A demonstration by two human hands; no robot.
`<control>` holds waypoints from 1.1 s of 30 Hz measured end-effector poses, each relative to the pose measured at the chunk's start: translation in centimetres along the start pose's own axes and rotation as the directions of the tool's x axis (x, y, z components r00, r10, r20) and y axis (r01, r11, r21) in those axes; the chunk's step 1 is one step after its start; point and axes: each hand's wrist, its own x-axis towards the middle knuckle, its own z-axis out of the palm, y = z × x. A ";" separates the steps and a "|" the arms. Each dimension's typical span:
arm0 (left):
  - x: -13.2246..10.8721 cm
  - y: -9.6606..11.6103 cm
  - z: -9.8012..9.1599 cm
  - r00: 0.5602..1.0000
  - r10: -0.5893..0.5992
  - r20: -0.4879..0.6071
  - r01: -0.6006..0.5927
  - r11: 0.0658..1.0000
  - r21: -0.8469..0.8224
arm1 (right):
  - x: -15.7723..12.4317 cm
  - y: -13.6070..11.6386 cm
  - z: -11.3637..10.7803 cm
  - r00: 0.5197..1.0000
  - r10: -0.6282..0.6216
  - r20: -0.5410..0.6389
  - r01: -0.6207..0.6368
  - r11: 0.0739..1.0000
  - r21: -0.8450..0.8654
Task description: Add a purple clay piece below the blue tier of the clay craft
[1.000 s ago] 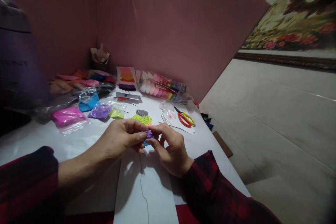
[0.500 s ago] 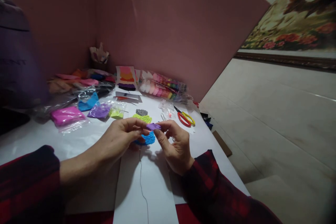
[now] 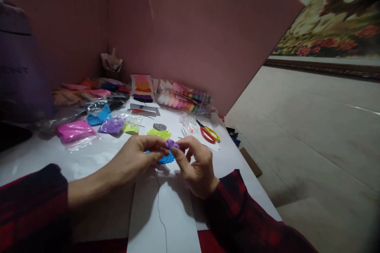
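Observation:
Between the fingertips of both hands is a small lump of purple modelling clay (image 3: 170, 144). My left hand (image 3: 141, 153) pinches its left end, and my right hand (image 3: 194, 162) pinches the right end with thumb and forefinger. Beneath them lies a sheet of white paper (image 3: 162, 205) bearing a clay picture: a grey patch (image 3: 159, 127) on top, a yellow-green patch (image 3: 158, 133) below it, and a textured blue patch (image 3: 166, 159), partly covered by my fingers. A thin dark line (image 3: 158, 201) runs down the paper from the blue patch.
Bags of pink clay (image 3: 75, 131), purple clay (image 3: 111, 125) and yellow-green clay (image 3: 130, 127) lie left. Red-and-yellow scissors (image 3: 209, 134) rest at right. Behind stand a colourful clay card (image 3: 141, 88) and packs of coloured clay (image 3: 181, 97). A large purple bottle-like object (image 3: 20, 63) rises far left.
The purple clay has gone from a flatter, longer strip to a shorter, folded-looking lump. My hands have drawn slightly closer together and stay over the paper.

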 end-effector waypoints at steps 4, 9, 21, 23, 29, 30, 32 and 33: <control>0.1 0.1 0.2 1.000 -0.001 -0.008 0.001 1.000 0.003 | 0.0 0.1 0.1 0.999 -0.018 0.031 0.019 0.999 -0.034; 0.1 0.2 0.2 0.981 -0.193 -0.004 0.187 0.954 -0.234 | -0.1 0.0 -0.1 0.990 0.084 -0.110 -0.077 0.995 0.070; 0.0 0.0 0.2 0.973 -0.138 0.183 0.188 0.937 -0.294 | 0.1 0.3 0.1 0.995 -0.095 0.003 0.094 0.991 0.097; 0.1 0.0 0.2 0.974 -0.140 0.177 0.185 0.946 -0.268 | 0.1 0.4 0.1 0.995 -0.101 -0.003 0.101 0.992 0.073; 0.5 0.0 -0.2 0.990 -0.058 0.126 0.076 0.988 -0.136 | -0.1 0.9 0.1 0.993 -0.103 0.054 0.100 0.993 0.056; 0.6 -0.1 -0.3 0.992 -0.042 0.116 0.053 0.994 -0.092 | -0.1 0.9 0.2 0.994 -0.092 0.061 0.088 0.994 0.062; 0.7 -0.2 -0.4 0.996 -0.018 0.092 0.020 1.000 -0.016 | -0.1 0.9 0.3 0.996 -0.056 0.064 0.051 0.996 0.077; 0.7 -0.2 -0.4 0.996 -0.015 0.084 0.015 1.000 0.003 | 0.0 0.8 0.3 0.997 -0.035 0.069 0.029 0.996 0.087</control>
